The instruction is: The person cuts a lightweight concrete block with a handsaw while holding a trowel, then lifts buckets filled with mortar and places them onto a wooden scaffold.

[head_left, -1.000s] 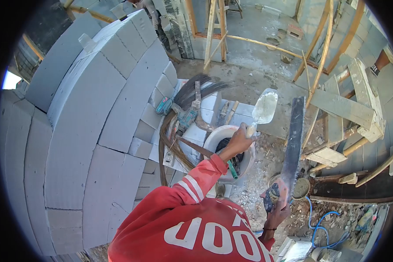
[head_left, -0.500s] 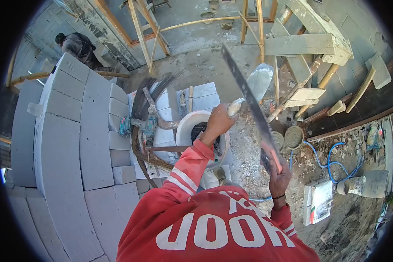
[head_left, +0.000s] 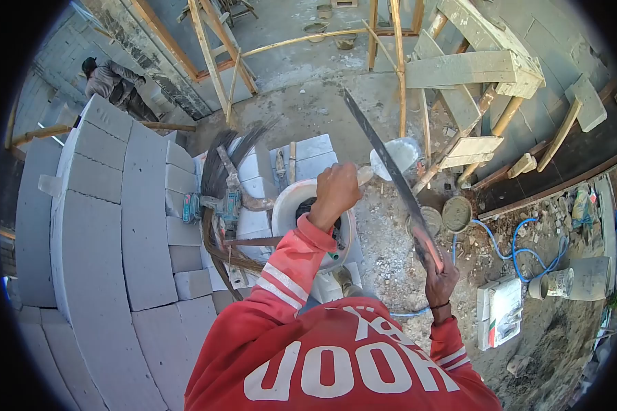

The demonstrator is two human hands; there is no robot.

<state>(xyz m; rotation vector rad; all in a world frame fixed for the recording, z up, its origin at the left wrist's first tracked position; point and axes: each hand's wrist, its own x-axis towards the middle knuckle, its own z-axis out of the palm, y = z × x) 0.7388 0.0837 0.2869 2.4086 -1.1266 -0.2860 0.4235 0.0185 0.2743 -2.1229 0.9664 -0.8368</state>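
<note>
My left hand (head_left: 339,194) is closed around the pale handle of a trowel (head_left: 402,155), above the white bucket (head_left: 281,214). The trowel's whitish blade points right and passes partly behind the saw blade. In my right hand (head_left: 441,282) is a handsaw (head_left: 392,164), gripped by its red handle, its long dark blade slanting up and left. Dark tools lie inside the bucket, partly covered by my left arm. Left of the bucket are a teal power drill (head_left: 230,207) and a bundle of dark wire-like strands (head_left: 212,175).
Stacked grey blocks (head_left: 147,226) form a wall on the left. A wooden scaffold (head_left: 473,68) stands at upper right. Round mortar tubs (head_left: 457,214), a blue hose (head_left: 519,246) and a white block (head_left: 500,312) lie on the rubble-strewn ground. Another person (head_left: 116,89) is at upper left.
The trowel has swung downward, from pointing up and right to pointing right behind the saw blade. My left hand has turned with it. The person at upper left has straightened and extended an arm.
</note>
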